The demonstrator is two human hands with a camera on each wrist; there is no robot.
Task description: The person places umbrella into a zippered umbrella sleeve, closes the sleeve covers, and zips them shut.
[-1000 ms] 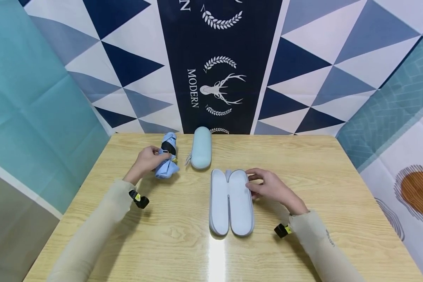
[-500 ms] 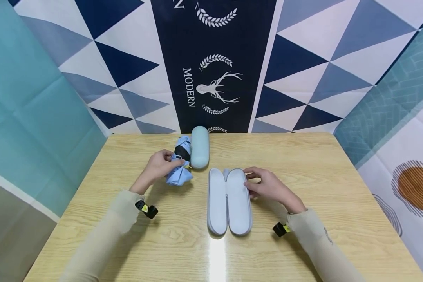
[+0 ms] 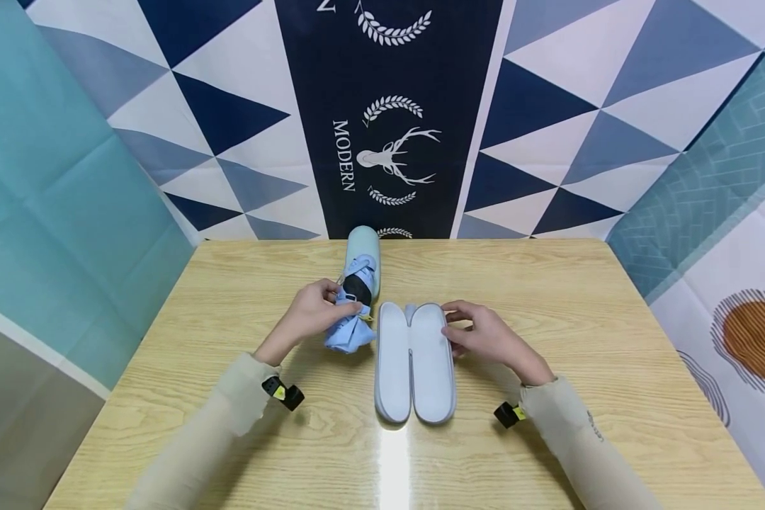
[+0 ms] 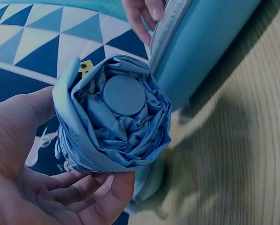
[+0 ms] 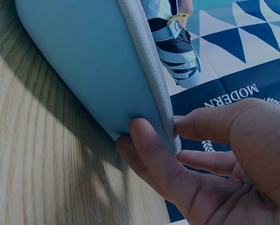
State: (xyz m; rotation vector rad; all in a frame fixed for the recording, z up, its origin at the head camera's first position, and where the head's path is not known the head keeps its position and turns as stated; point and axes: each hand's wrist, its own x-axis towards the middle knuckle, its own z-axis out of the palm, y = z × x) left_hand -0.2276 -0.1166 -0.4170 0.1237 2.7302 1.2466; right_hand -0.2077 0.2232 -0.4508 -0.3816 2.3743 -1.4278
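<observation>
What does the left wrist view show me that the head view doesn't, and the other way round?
Only the left wrist view shows the round disc at the end of the folded umbrella. Only the head view shows the open case's pale interior and both sleeves. Both show the left hand gripping the umbrella, and the right hand at the case.

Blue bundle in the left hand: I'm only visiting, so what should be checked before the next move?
1. Left hand's grip holds the blue bundle: ok, thumb and fingers curl round it.
2. Open case has its halves spread, insides facing up: ok.
3. Right hand's grip is on that case: ok, at its right edge.
4. Bundle above the open case: not ok, it is to the left.
5. Bundle apart from the closed case: cannot tell, they overlap in the head view.
</observation>
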